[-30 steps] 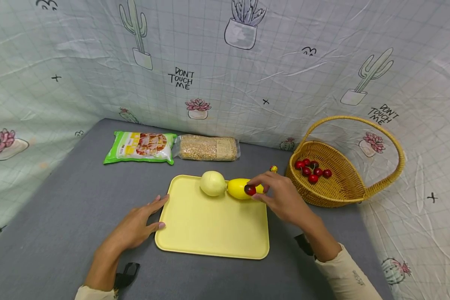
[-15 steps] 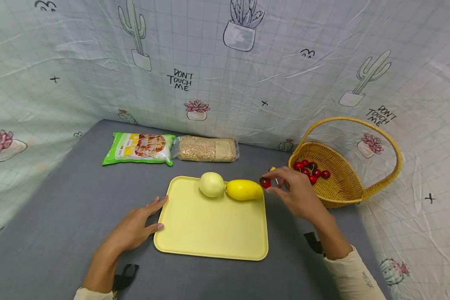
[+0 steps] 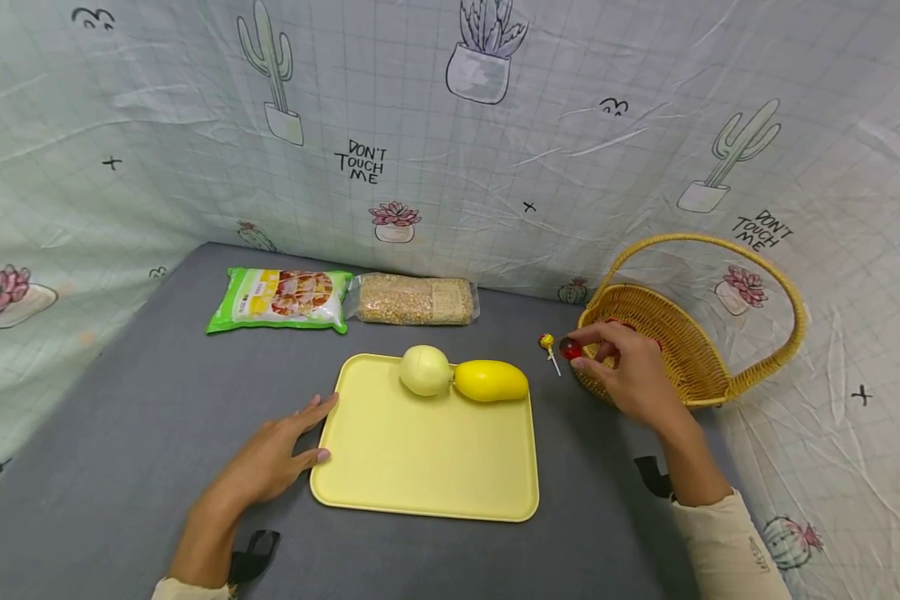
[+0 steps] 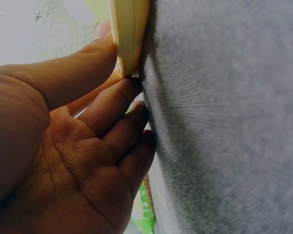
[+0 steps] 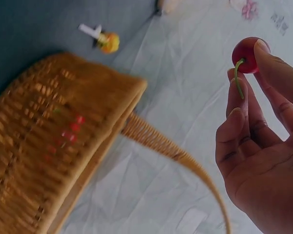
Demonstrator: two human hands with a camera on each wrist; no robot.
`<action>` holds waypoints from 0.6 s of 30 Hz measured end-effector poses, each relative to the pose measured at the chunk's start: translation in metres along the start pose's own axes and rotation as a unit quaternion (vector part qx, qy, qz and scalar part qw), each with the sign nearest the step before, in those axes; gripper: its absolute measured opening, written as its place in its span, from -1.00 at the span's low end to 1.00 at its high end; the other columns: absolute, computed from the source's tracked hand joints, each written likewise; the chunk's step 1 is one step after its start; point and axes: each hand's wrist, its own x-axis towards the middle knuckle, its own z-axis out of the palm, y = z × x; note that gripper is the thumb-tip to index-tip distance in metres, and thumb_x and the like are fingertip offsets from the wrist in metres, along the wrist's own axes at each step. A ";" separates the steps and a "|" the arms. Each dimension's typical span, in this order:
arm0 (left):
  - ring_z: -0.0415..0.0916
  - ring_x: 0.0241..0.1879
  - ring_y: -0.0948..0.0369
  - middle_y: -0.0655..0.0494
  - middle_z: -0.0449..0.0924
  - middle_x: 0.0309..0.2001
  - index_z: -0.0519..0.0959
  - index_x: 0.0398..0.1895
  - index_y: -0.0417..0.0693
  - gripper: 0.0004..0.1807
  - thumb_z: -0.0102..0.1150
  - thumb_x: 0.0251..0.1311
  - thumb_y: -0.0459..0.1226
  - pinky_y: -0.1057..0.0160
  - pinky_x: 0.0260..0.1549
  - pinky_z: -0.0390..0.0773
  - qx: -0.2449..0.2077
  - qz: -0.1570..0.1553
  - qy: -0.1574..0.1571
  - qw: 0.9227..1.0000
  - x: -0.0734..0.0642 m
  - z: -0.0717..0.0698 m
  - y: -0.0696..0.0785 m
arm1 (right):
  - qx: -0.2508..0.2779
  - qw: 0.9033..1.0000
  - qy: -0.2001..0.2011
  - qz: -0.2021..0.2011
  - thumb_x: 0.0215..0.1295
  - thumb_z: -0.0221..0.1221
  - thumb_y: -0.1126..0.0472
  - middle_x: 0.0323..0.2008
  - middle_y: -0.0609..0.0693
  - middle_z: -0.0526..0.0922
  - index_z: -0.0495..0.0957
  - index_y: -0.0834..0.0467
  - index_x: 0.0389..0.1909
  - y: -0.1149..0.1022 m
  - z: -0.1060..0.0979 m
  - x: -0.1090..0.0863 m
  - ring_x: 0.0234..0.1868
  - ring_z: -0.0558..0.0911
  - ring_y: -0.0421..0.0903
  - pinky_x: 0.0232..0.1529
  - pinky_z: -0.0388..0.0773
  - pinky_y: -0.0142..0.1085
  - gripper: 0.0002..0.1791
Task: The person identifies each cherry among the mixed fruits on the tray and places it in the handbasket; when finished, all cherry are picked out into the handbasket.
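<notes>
In the head view my right hand (image 3: 637, 379) pinches a dark red cherry (image 3: 571, 348) between thumb and fingertips, at the near left side of a wicker basket (image 3: 686, 354). A green stem hangs from that cherry (image 5: 245, 54) in the right wrist view. The hand hides most of the other cherries in the basket; a few show through the weave. My left hand (image 3: 266, 457) rests against the left edge of a yellow tray (image 3: 427, 462), fingers extended. On the tray's far side lie a pale round onion-like item (image 3: 425, 371) and a yellow mango-like fruit (image 3: 491, 381).
A lollipop (image 3: 547, 342) in a yellow wrapper lies between tray and basket. Behind the tray sit a green-edged food bag (image 3: 281, 298) and a clear bag of grains (image 3: 416, 299). The basket's tall arched handle (image 3: 791, 292) rises at the right. Patterned cloth hangs behind.
My right hand has carried the cherry rightward from above the yellow fruit to the basket's side, uncovering the lollipop. My left hand has stayed at the tray's edge.
</notes>
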 end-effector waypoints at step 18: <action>0.28 0.49 -0.44 -0.41 0.24 0.57 0.25 0.67 -0.09 -0.10 0.44 0.31 -0.22 -0.48 0.32 0.39 0.006 0.001 -0.001 1.000 0.001 0.001 -0.001 | -0.034 0.993 0.014 0.115 0.35 0.45 0.19 -0.06 0.14 0.82 0.73 0.08 0.13 0.072 -0.023 -0.006 -0.27 0.68 -0.01 -0.39 0.46 -0.43 -0.65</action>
